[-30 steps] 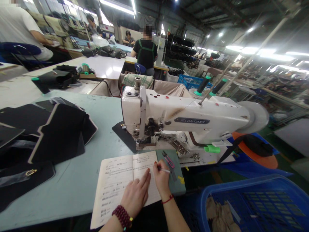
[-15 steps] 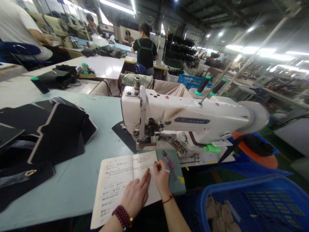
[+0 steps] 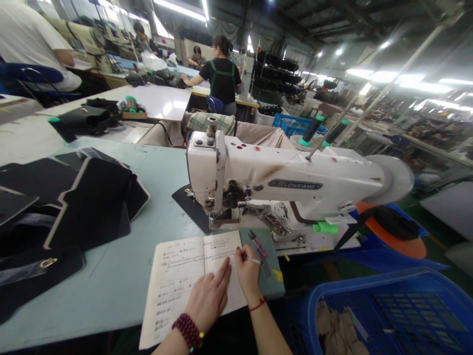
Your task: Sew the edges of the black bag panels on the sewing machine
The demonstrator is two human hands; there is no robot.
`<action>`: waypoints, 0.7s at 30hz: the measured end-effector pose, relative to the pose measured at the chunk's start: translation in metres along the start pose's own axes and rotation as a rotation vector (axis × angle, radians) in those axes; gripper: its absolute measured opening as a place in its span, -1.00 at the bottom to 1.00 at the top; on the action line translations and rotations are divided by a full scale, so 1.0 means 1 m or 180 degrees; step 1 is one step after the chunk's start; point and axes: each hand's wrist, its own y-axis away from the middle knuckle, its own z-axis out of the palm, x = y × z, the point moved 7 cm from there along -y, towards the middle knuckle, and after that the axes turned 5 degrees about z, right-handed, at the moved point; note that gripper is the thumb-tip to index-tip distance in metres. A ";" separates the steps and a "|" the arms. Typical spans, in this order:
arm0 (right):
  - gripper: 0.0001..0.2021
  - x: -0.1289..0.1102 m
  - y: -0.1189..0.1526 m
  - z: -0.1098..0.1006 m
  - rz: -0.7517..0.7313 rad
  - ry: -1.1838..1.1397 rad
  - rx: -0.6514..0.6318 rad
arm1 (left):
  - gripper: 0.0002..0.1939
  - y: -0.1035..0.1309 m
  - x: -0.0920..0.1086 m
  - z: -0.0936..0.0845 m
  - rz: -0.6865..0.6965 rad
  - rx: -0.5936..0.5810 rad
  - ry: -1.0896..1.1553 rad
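The right hand (image 3: 247,272) is closed around a pen (image 3: 251,260), its tip resting on the right-hand page of an open notebook (image 3: 185,283). The left hand (image 3: 207,297) lies flat and open on the same page, just beside the right hand, fingers spread and holding nothing, pinning the paper down. The notebook sits on the pale table (image 3: 121,276) directly under both hands, its near edge hanging over the table's front edge.

To write cleanly here, the left palm should press the page steadily near the pen, since the overhanging part of the notebook has little support and could tip or slide. The pen strokes are best kept short, on the part of the page that rests on the table.

Just beyond the right hand lies a small pair of pink-handled snips (image 3: 258,246), and past them the sewing machine (image 3: 273,185); the writing hand's knuckles have little room there. To the far left of the left hand lie black fabric pieces (image 3: 92,202). Down to the right of the right hand stands a blue basket (image 3: 388,310).
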 end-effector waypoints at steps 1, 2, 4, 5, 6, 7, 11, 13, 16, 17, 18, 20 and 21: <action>-0.72 0.000 0.000 0.000 -0.0002 0.0002 0.0005 | -0.35 0.000 0.000 0.000 0.0000 0.0000 0.0006; -0.72 -0.001 0.000 0.000 -0.0007 0.0000 0.0006 | -0.35 0.000 0.000 -0.001 -0.0003 -0.0001 0.0015; -0.72 -0.001 0.001 -0.001 -0.0022 -0.0009 0.0003 | -0.35 0.000 0.000 -0.002 -0.0012 -0.0005 0.0032; -0.72 -0.001 0.001 -0.001 -0.0024 -0.0014 0.0006 | -0.35 0.000 0.000 -0.002 -0.0013 -0.0006 0.0038; -0.73 0.000 0.001 -0.001 -0.0019 -0.0017 0.0018 | -0.36 0.000 0.000 -0.002 -0.0017 -0.0008 0.0040; -0.73 0.000 0.002 -0.001 -0.0008 -0.0017 0.0037 | -0.35 0.000 0.000 -0.001 -0.0019 -0.0009 0.0041; -0.73 0.002 0.001 -0.001 0.0021 -0.0009 0.0051 | -0.35 -0.001 0.000 0.000 -0.0018 -0.0011 0.0030; -0.72 0.002 0.001 0.000 0.0015 -0.0016 0.0015 | -0.35 -0.001 0.000 0.000 -0.0024 -0.0003 0.0033; -0.72 0.002 0.001 0.000 0.0032 -0.0035 0.0028 | -0.36 -0.002 0.000 -0.001 -0.0020 -0.0013 0.0055; -0.72 0.002 0.000 0.000 0.0040 -0.0048 0.0037 | -0.36 -0.002 0.000 -0.001 -0.0019 -0.0018 0.0058; -0.72 0.002 0.001 -0.001 0.0046 -0.0068 0.0042 | -0.36 -0.002 0.000 -0.002 -0.0019 -0.0022 0.0056; -0.72 0.002 0.001 -0.002 0.0063 -0.0127 0.0067 | -0.36 -0.002 0.000 -0.003 -0.0020 -0.0020 0.0047; -0.72 0.002 0.001 -0.003 0.0075 -0.0165 0.0094 | -0.35 -0.002 0.000 -0.004 -0.0019 -0.0015 0.0048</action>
